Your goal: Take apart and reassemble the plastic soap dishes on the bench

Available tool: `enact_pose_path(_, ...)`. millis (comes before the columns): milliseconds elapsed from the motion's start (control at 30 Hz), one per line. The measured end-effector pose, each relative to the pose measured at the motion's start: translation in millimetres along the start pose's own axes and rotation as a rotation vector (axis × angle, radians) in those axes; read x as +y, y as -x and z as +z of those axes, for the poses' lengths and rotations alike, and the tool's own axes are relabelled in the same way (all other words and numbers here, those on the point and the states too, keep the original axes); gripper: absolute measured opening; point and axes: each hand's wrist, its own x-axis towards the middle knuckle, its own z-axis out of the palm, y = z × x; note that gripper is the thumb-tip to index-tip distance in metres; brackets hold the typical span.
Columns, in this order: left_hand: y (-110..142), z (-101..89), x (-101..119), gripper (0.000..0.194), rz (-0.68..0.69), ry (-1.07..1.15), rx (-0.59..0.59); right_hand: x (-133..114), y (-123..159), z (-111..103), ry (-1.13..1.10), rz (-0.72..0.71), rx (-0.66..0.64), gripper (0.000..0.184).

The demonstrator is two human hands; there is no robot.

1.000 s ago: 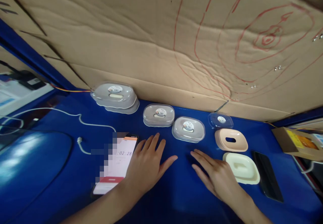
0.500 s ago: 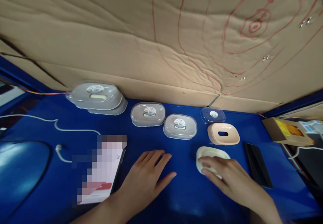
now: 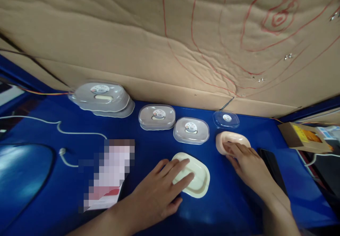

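Over cream dish (image 3: 201, 177), left hand (image 3: 158, 186) spread; at pink box (image 3: 237, 137), right hand (image 3: 247, 165), grip unclear.

The head camera looks forward and down from close by, cardboard (image 3: 106, 41) across the upper frame, table (image 3: 212, 214) below.

The bench (image 3: 151, 145) is deep blue, the tray (image 3: 201, 178) pale cream, the holder (image 3: 220, 145) peach. Grey boxes (image 3: 157, 123) bear round, mostly white labels (image 3: 191, 127). Brown cardboard (image 3: 127, 44) carries curving red lines (image 3: 192, 23); the cable (image 3: 82, 133) is whitish.
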Motion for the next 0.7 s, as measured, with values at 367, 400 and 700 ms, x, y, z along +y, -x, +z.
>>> enact_pose_path(367,-2,14.5,-4,0.097,-0.220,0.188,0.087,-92,7,-35,-0.414,-0.397,0.078,0.036)
enact_pose_path(400,-3,16.2,-3,0.105,-0.225,0.196,0.096,-97,6,-33,-0.403,-0.434,0.075,0.035)
enact_pose_path(700,-7,15.4,-1,0.077,-0.203,0.245,0.052,-121,10,0,-0.311,-0.569,0.138,0.034)
